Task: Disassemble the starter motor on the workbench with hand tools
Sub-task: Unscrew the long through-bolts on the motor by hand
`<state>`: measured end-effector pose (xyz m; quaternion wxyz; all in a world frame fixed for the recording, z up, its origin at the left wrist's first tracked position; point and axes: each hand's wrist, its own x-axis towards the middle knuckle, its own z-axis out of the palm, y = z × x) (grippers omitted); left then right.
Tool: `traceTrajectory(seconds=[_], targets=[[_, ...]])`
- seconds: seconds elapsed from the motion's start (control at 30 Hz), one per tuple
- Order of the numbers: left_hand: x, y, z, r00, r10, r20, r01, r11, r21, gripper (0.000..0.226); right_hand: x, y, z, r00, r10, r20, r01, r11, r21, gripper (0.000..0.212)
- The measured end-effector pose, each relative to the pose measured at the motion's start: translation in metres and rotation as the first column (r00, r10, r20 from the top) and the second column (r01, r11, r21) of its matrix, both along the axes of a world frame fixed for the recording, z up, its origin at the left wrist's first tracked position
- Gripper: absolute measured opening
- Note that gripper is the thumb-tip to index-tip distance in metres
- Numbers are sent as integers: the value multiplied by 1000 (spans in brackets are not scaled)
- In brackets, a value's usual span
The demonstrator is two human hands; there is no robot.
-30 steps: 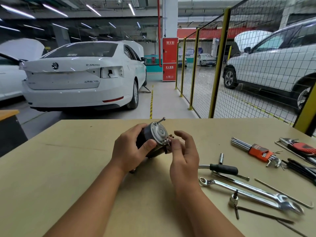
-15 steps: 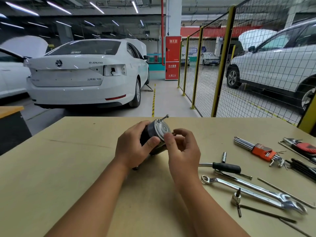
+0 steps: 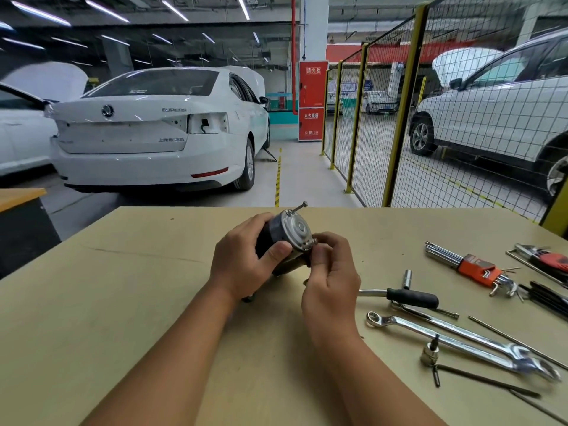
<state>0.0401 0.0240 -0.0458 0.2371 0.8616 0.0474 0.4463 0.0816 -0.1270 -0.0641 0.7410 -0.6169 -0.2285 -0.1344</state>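
Note:
The starter motor (image 3: 287,230), a dark cylinder with a silver end cap, is tilted up off the tan workbench (image 3: 129,302). My left hand (image 3: 242,259) grips its body, thumb against the cap's rim. A long through bolt (image 3: 298,208) sticks out of the cap at the top. My right hand (image 3: 333,272) pinches a second bolt head (image 3: 314,241) at the cap's lower right edge with thumb and fingertips. The motor's lower end is hidden behind my hands.
Tools lie to the right: a ratchet handle (image 3: 412,298), a small socket (image 3: 408,278), a combination wrench (image 3: 461,342), an orange hex key set (image 3: 473,265), pliers with red grips (image 3: 550,261), thin rods and a bit socket (image 3: 429,353). A mesh fence and parked cars stand beyond the bench.
My right hand's fingers shifted along the cap's lower edge and now pinch the bolt head there. My left hand kept its grip on the motor.

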Motion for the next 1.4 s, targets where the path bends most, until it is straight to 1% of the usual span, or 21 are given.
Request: traceTrajectory(seconds=[0.03,0.07,0.13,0.3,0.43,0.5,0.63,0.73,0.83,0.87,1.03,1.13,1.17,1.2,1.27,1.3,1.4], targets=[[0,0,0,1000,0,2,0,1000,0,72,-3,-1,0,1000,9,-29,-8,1000,10,17],[0,0,0,1000,-2,5,2,1000,3,72,-5,-3,0,998,34,-62,-33,999,22,17],[-1,0,-1,1000,-8,4,8,1000,10,71,-6,-5,3,992,81,-98,-79,997,26,5],[1,1,-1,1000,-3,16,3,1000,31,72,-5,-2,6,995,16,-103,-20,999,-34,20],[0,1,-1,1000,-9,8,9,1000,18,75,-10,-2,6,981,54,-185,-45,998,53,18],[0,1,0,1000,-11,-2,11,1000,18,78,-10,-4,9,977,69,-202,-58,997,57,21],[-1,0,0,1000,-11,-7,11,999,32,80,-11,-2,9,983,47,-177,-47,999,8,19],[-1,0,1,1000,-8,6,8,1000,18,77,-14,-3,9,978,35,-207,-30,999,31,23],[-1,0,0,1000,-11,5,10,1000,27,78,-13,-5,13,975,83,-207,-71,995,67,14],[-1,0,0,1000,-14,1,14,999,33,79,-13,-5,14,974,95,-205,-83,994,65,17],[-1,1,0,1000,-9,8,9,999,38,77,-10,-2,10,984,38,-174,-39,999,-4,16],[-1,1,0,1000,-24,15,24,999,28,75,-6,-4,9,972,35,-232,-26,999,42,19],[-1,1,1,1000,-26,13,25,999,34,76,-5,-4,9,975,43,-220,-32,998,55,14],[-1,1,1,1000,-26,6,26,999,45,78,-4,-5,12,979,43,-202,-32,998,58,14],[-1,0,1,1000,-19,-17,21,997,75,84,-4,-5,13,985,38,-167,-32,999,35,31],[-1,0,1,1000,-12,-27,14,996,90,86,-3,-5,13,988,28,-155,-25,999,21,32],[-2,-1,1,999,1,-35,2,994,105,88,-3,-6,9,993,20,-117,-21,1000,-8,17]])
